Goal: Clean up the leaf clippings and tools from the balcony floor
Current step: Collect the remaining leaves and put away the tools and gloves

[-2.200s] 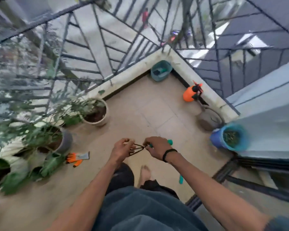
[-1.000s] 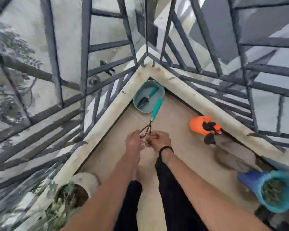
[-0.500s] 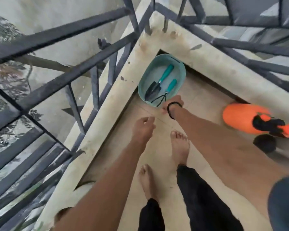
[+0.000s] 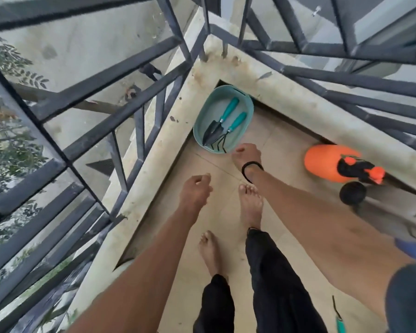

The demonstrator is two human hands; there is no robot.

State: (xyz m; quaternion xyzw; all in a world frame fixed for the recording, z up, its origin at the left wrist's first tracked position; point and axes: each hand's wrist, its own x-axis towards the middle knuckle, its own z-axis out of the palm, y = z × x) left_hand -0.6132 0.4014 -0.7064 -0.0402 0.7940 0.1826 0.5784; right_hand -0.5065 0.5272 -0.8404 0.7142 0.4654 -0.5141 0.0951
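Two teal-handled tools in one basin; one orange sprayer.

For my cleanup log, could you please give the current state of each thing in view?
Teal basket: upright in the corner, holding two tools.
Trowel: lying in the basket.
Hand rake: lying in the basket beside the trowel.
Orange sprayer: on its side by the ledge.
Left hand: loosely curled, empty.
Right hand: loosely curled, empty, near the basket.

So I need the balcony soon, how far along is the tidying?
Done: a trowel and a hand rake lie in the teal tub in the corner. In hand: nothing; the left hand and right hand are both empty, the right one beside the tub. Left: a teal-handled tool lies on the floor by the right arm, and the orange sprayer sits at the wall.
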